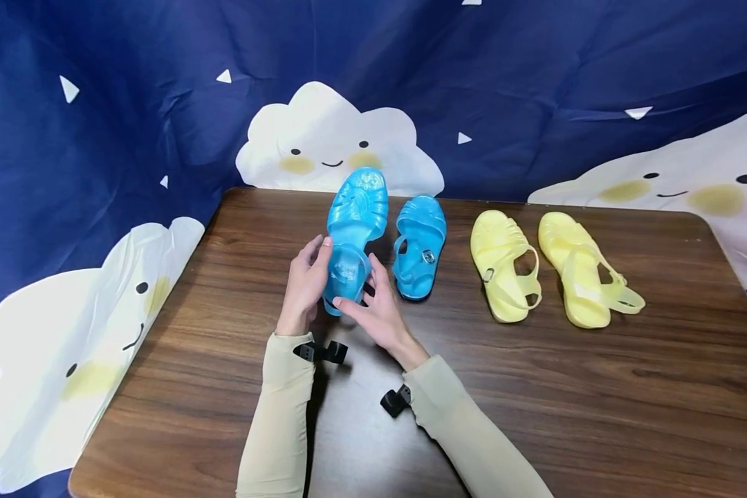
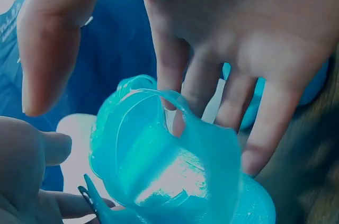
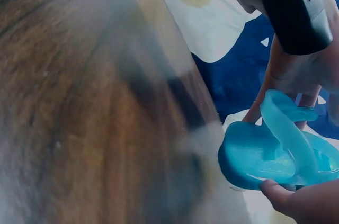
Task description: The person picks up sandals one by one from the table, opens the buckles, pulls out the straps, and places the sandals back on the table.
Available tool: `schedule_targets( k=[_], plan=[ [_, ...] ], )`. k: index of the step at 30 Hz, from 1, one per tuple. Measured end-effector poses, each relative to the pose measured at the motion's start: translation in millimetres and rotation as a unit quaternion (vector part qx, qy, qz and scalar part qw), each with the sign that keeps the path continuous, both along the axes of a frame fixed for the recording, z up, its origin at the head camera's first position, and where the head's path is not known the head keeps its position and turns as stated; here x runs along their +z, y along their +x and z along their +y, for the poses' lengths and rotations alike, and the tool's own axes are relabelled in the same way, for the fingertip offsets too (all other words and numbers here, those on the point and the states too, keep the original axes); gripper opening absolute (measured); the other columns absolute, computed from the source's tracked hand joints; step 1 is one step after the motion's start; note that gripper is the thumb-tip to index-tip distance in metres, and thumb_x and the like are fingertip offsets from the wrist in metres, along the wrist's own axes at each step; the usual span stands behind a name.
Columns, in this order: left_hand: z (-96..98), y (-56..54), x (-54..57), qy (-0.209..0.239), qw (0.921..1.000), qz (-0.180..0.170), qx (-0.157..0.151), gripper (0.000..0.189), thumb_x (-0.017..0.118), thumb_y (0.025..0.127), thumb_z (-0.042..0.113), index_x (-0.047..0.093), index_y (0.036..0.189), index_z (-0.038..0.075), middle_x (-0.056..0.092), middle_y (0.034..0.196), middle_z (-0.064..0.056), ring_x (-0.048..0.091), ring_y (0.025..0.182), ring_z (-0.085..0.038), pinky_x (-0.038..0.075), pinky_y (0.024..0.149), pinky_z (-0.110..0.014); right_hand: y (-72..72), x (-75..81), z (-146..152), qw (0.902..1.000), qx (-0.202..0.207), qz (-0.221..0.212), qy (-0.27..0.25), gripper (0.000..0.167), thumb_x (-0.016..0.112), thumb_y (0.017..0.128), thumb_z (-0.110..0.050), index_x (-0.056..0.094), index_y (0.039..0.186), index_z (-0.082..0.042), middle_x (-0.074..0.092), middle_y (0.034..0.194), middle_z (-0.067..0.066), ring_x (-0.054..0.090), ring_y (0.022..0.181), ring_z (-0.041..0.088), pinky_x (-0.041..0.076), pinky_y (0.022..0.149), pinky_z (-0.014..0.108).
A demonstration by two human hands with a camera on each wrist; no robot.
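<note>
A translucent blue jelly sandal (image 1: 356, 207) is held toe up and away from me, between both hands. My left hand (image 1: 307, 278) grips its left side, thumb along the edge by the ankle strap. In the left wrist view, left fingers reach the loose strap end with its small buckle (image 2: 87, 195). My right hand (image 1: 380, 304) is at the sandal's right side and heel. Its long fingers (image 2: 204, 83) lie fairly straight against the strap, while the thumb (image 2: 47, 75) stands apart. A right-hand fingertip (image 3: 275, 191) touches the heel edge. The sole's underside is hidden.
The matching blue sandal (image 1: 419, 247) lies right of the hands on the brown wooden table (image 1: 180, 387). Farther right lie two pale yellow sandals, one nearer (image 1: 504, 266) and the other beyond it (image 1: 582, 270). A navy cloth (image 1: 504, 62) with white clouds hangs behind.
</note>
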State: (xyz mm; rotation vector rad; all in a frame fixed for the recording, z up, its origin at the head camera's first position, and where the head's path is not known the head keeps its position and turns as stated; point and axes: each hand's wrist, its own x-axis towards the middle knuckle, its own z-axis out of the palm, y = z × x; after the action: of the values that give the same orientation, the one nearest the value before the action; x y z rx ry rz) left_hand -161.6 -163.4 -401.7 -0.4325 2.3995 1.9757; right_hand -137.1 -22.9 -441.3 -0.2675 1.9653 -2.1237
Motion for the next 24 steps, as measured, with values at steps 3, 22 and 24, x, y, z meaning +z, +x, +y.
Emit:
schedule_targets(
  k=[3,22,24],
  plan=[
    [-3.8,-2.2,-2.8,0.016,0.9997,-0.010,0.013,0.063,0.046,0.099,0.049,0.038,0.147,0.011,0.046,0.145,-0.011,0.046,0.129,-0.029,0.036,0.110,-0.049,-2.6,-4.7,-2,0.9999,0.001,-0.004,-0.016,0.098,0.072,0.084,-0.012,0.004,0.155,-0.009,0.018,0.159,0.014,0.022,0.146,0.027,0.027,0.115,0.050],
    [-8.7,-9.9,-16.9,0.097,0.9933,-0.036,0.051,0.058,0.057,0.097,0.024,0.036,0.146,0.002,0.049,0.143,-0.015,0.049,0.130,-0.026,0.038,0.111,-0.042,-21.4,-18.0,-9,0.9951,-0.018,-0.045,-0.086,0.092,0.065,0.086,-0.005,0.003,0.154,-0.005,0.014,0.161,0.015,0.021,0.146,0.031,0.022,0.118,0.049],
    [-8.1,-11.2,-19.0,0.106,0.9923,-0.035,0.053,0.058,0.058,0.096,0.017,0.034,0.146,0.001,0.051,0.141,-0.017,0.050,0.130,-0.026,0.038,0.110,-0.041,-22.4,-19.5,-10,0.9945,-0.018,-0.047,-0.091,0.092,0.064,0.086,-0.005,0.002,0.154,-0.005,0.013,0.161,0.015,0.021,0.147,0.030,0.021,0.119,0.048]
  ],
)
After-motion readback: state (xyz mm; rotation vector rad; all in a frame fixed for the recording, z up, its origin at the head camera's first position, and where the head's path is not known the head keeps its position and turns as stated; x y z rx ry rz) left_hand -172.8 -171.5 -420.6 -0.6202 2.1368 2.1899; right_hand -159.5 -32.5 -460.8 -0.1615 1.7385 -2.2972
